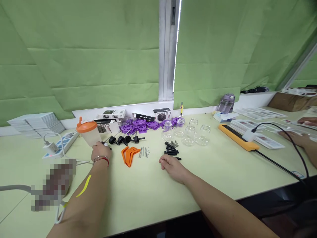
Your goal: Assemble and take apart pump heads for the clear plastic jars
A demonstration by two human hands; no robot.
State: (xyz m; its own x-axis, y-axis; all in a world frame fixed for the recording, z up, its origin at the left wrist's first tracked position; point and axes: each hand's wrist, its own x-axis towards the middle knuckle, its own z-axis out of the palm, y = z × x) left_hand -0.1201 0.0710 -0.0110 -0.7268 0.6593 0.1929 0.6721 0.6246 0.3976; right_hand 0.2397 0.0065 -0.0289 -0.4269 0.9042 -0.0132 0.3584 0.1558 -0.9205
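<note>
My left hand (101, 152) is closed beside the orange-lidded shaker cup (89, 131). A black piece with a white spot (107, 145) shows at its fingers; I cannot make out its kind. My right hand (173, 168) rests on the table with curled fingers, and whatever they may hold is hidden. Just behind it lie black tubular pieces (171, 149) and small springs (175, 143). Between the hands are orange angled plastic pieces (129, 155) and metal pins (143, 152). Several black round parts with stems (121, 140) sit farther back.
Purple plastic parts (140, 125) are heaped before small boxes (162, 115). Several clear glass jars (189, 135) stand right of them. An orange power strip (237, 138) with a black cable lies right; a white power strip (61, 144) lies left. Another person's hand (294, 137) is at far right.
</note>
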